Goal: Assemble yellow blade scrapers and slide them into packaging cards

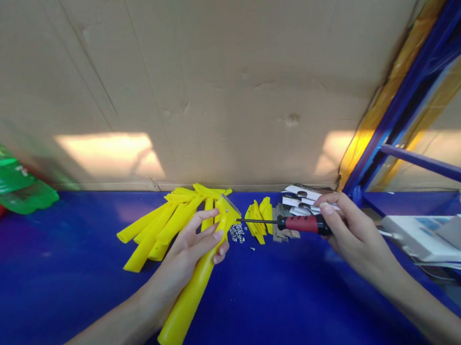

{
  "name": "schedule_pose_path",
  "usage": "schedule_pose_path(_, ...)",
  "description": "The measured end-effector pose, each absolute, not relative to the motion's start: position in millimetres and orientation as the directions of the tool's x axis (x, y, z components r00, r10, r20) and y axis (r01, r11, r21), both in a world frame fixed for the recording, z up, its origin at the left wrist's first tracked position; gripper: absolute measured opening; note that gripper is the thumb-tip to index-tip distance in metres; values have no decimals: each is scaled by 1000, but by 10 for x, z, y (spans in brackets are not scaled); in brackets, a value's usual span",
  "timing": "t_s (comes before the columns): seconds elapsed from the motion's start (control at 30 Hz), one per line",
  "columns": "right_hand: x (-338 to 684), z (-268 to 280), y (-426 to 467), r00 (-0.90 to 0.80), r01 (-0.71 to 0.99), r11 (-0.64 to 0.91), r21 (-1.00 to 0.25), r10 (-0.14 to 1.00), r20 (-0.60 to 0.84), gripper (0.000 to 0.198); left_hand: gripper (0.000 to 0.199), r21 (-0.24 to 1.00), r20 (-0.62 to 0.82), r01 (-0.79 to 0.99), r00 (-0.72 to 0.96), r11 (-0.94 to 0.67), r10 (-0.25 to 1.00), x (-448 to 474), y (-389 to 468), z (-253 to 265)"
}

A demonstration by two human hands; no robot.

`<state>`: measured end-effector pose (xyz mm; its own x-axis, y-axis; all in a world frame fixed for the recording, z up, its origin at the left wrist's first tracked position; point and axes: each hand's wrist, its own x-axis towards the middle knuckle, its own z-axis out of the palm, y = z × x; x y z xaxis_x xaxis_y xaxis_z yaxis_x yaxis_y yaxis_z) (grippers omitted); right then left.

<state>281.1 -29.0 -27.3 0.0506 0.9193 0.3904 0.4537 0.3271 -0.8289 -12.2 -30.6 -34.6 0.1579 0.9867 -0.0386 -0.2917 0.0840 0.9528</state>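
My left hand [197,243] is wrapped round a yellow scraper [192,295], its thick handle slanting down toward me. A thin metal blade sits along the scraper's top edge, with a screw showing in the head. In my right hand [350,226] is a screwdriver [305,224] with a red and black handle, held level. The screwdriver's tip meets the right side of the scraper's head. Just behind lie a heap of small screws [236,233], several small yellow plastic pieces [259,216] and flat grey blades [284,229].
Several yellow handles [152,227] are piled on the blue table [269,310], left of centre. White-and-black packets [301,195] lie behind my right hand. A white power strip [421,239] with cables is at right, beneath a blue metal frame [398,110]. A green plastic container [22,188] stands far left.
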Motion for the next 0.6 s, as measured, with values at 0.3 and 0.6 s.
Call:
schedule_pose_path(0.3,2767,-127,-361,5,325,311,-893,944,331,29,56,942,-90,-305,165,137,982,-128,-313,-360)
schedule_pose_path(0.6,2882,-205,-301,-76,133,251,-959,967,243,42,54,932,-78,-333,196,141,977,-124,-263,-444)
